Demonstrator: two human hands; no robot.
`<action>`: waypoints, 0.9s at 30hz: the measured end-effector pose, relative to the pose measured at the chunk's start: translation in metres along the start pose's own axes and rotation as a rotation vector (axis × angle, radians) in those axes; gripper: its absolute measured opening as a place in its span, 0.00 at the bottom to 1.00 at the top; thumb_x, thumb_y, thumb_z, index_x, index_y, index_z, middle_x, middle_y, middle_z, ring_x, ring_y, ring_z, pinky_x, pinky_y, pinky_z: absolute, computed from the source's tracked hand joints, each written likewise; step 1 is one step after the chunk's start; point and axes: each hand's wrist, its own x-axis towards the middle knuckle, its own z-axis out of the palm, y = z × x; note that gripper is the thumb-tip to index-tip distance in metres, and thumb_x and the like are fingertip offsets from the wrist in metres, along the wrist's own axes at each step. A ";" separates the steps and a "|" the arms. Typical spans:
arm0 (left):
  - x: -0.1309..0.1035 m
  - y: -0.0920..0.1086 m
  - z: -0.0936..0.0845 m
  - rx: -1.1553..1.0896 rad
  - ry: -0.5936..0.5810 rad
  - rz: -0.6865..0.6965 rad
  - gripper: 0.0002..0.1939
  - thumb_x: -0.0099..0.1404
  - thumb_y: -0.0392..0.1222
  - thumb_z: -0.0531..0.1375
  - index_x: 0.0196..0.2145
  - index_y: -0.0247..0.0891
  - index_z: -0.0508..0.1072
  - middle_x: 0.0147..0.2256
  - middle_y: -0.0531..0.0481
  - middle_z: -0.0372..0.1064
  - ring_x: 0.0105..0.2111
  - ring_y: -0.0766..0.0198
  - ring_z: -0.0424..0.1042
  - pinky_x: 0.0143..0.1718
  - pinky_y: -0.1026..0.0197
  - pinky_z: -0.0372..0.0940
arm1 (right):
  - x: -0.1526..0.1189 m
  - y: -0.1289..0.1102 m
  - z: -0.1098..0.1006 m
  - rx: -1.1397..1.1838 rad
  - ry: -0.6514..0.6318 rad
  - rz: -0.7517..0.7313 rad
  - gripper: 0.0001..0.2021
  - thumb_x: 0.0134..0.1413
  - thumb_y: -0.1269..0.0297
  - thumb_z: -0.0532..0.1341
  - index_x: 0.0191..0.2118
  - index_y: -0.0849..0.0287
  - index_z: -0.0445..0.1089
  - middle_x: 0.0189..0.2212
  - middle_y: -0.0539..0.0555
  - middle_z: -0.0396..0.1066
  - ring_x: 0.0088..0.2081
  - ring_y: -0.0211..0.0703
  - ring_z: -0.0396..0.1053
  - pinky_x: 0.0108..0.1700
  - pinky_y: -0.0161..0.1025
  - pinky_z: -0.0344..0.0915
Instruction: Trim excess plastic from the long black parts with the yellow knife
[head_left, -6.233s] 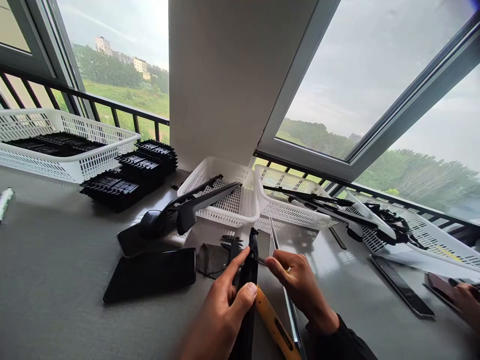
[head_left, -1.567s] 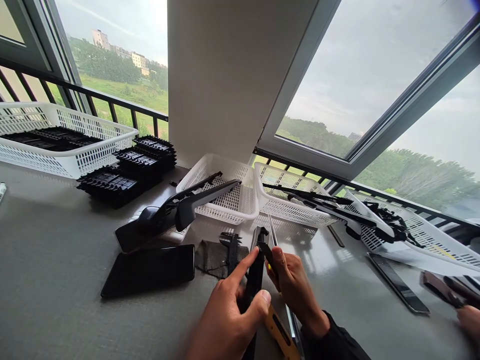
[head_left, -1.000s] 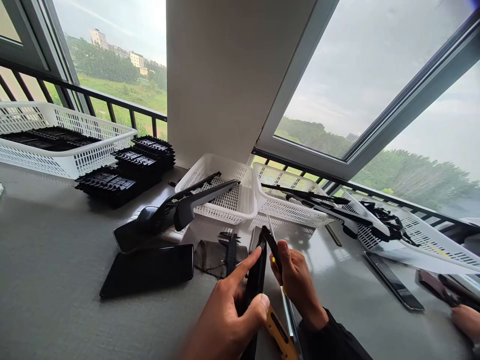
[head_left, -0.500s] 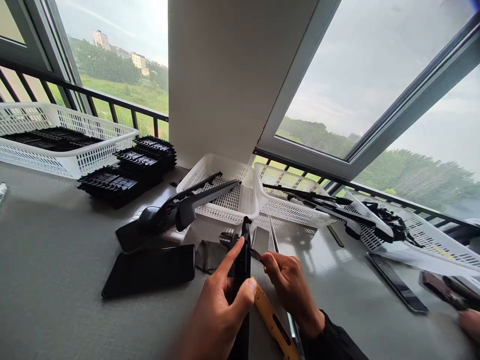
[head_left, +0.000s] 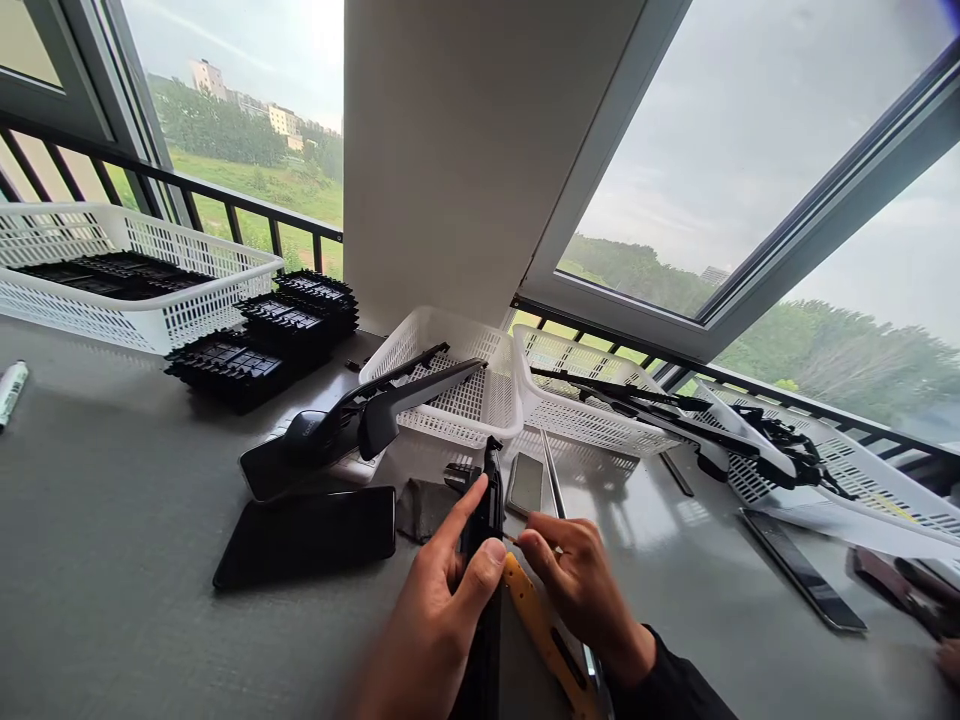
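Black plastic forms the long, narrow strip [head_left: 493,515] at six o'clock in the head view, its near end cut off below. The bare left hand [head_left: 446,610] grasps it, forefinger extended, other fingers mostly hidden. At five o'clock, the bare right hand [head_left: 579,575] is clenched round a slim tool [head_left: 511,539], largely concealed in the fist; whether its tip touches the strip is unclear. Near seven, a wrinkled grey cloth [head_left: 421,508] is partly covered; at four, another person's blurred hand [head_left: 949,660] is cut off.
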 end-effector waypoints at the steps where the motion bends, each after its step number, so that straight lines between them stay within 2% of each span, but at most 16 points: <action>1: 0.001 -0.001 -0.001 -0.016 0.011 0.003 0.46 0.72 0.68 0.60 0.78 0.42 0.58 0.22 0.64 0.40 0.23 0.66 0.41 0.26 0.63 0.44 | -0.001 -0.001 0.001 0.010 -0.022 -0.014 0.36 0.75 0.33 0.50 0.23 0.58 0.49 0.20 0.45 0.45 0.22 0.32 0.46 0.28 0.36 0.43; 3: 0.003 -0.003 -0.001 -0.061 0.037 0.010 0.50 0.70 0.72 0.61 0.78 0.42 0.56 0.22 0.64 0.42 0.22 0.67 0.43 0.25 0.63 0.44 | -0.003 -0.003 0.002 0.033 -0.085 -0.025 0.36 0.75 0.33 0.50 0.23 0.59 0.53 0.20 0.45 0.48 0.23 0.32 0.48 0.28 0.36 0.44; 6: 0.004 -0.004 0.000 -0.116 0.084 0.025 0.52 0.68 0.74 0.62 0.78 0.43 0.56 0.21 0.63 0.47 0.21 0.66 0.50 0.26 0.63 0.51 | -0.004 -0.002 0.001 0.067 -0.161 -0.025 0.37 0.75 0.32 0.48 0.23 0.59 0.55 0.20 0.45 0.49 0.23 0.32 0.49 0.28 0.36 0.44; 11: 0.003 -0.005 0.002 -0.119 0.085 0.022 0.54 0.67 0.73 0.64 0.79 0.42 0.55 0.19 0.63 0.50 0.20 0.66 0.51 0.25 0.63 0.53 | -0.002 -0.001 -0.004 0.138 -0.188 -0.043 0.37 0.75 0.31 0.48 0.24 0.58 0.53 0.21 0.45 0.46 0.23 0.32 0.48 0.28 0.35 0.44; 14: 0.005 -0.008 0.003 -0.148 0.074 0.042 0.54 0.67 0.72 0.64 0.79 0.42 0.54 0.20 0.60 0.61 0.22 0.63 0.62 0.30 0.61 0.63 | -0.001 -0.003 -0.006 0.169 -0.187 -0.035 0.37 0.74 0.30 0.47 0.23 0.58 0.53 0.21 0.45 0.46 0.24 0.33 0.47 0.28 0.35 0.44; 17: 0.007 -0.009 0.003 -0.175 0.069 0.062 0.52 0.68 0.73 0.63 0.79 0.45 0.54 0.22 0.56 0.69 0.25 0.57 0.70 0.34 0.58 0.67 | -0.002 -0.004 -0.005 0.202 -0.155 -0.019 0.38 0.74 0.29 0.47 0.23 0.58 0.54 0.21 0.46 0.47 0.23 0.33 0.48 0.28 0.36 0.45; 19: 0.009 -0.009 0.002 -0.176 0.064 0.068 0.52 0.69 0.73 0.62 0.79 0.45 0.53 0.22 0.56 0.69 0.24 0.57 0.71 0.33 0.58 0.67 | -0.004 -0.004 -0.003 0.211 -0.143 -0.024 0.38 0.73 0.29 0.48 0.23 0.58 0.56 0.20 0.46 0.48 0.23 0.33 0.50 0.28 0.36 0.45; 22: 0.008 -0.007 -0.001 -0.121 0.044 0.061 0.54 0.70 0.73 0.61 0.80 0.43 0.49 0.19 0.60 0.64 0.20 0.61 0.67 0.29 0.60 0.65 | -0.005 -0.002 0.000 0.172 -0.155 -0.018 0.38 0.73 0.29 0.48 0.23 0.59 0.59 0.20 0.46 0.50 0.23 0.33 0.51 0.28 0.36 0.45; 23: 0.007 -0.006 -0.001 -0.099 0.041 0.058 0.54 0.70 0.74 0.61 0.80 0.42 0.49 0.20 0.60 0.66 0.21 0.60 0.68 0.30 0.59 0.66 | -0.005 -0.002 0.001 0.156 -0.154 -0.010 0.38 0.73 0.30 0.49 0.23 0.59 0.59 0.20 0.46 0.50 0.23 0.33 0.51 0.28 0.36 0.45; 24: 0.005 -0.004 -0.001 -0.083 0.043 0.061 0.53 0.71 0.75 0.60 0.80 0.43 0.49 0.23 0.57 0.72 0.24 0.58 0.73 0.34 0.58 0.70 | -0.005 -0.001 0.002 0.146 -0.148 -0.001 0.38 0.73 0.30 0.49 0.23 0.59 0.58 0.20 0.46 0.50 0.23 0.33 0.50 0.28 0.36 0.45; 25: 0.003 -0.002 0.000 -0.077 0.051 0.067 0.52 0.71 0.75 0.58 0.80 0.45 0.51 0.31 0.52 0.80 0.32 0.53 0.80 0.43 0.54 0.73 | -0.005 -0.001 0.002 0.142 -0.137 0.007 0.38 0.73 0.29 0.49 0.22 0.59 0.57 0.20 0.46 0.49 0.23 0.33 0.50 0.28 0.36 0.45; 26: 0.001 0.000 0.001 -0.080 0.063 0.072 0.49 0.72 0.76 0.57 0.79 0.48 0.54 0.44 0.47 0.85 0.46 0.48 0.82 0.55 0.50 0.73 | -0.004 -0.002 0.003 0.143 -0.122 0.017 0.39 0.72 0.28 0.49 0.22 0.58 0.56 0.20 0.46 0.48 0.23 0.33 0.49 0.28 0.36 0.44; 27: -0.001 0.002 0.002 -0.087 0.075 0.072 0.46 0.73 0.76 0.55 0.79 0.51 0.56 0.59 0.45 0.81 0.61 0.45 0.77 0.67 0.48 0.66 | -0.004 -0.003 0.003 0.144 -0.108 0.027 0.39 0.72 0.27 0.48 0.22 0.58 0.55 0.20 0.45 0.47 0.23 0.33 0.48 0.28 0.36 0.44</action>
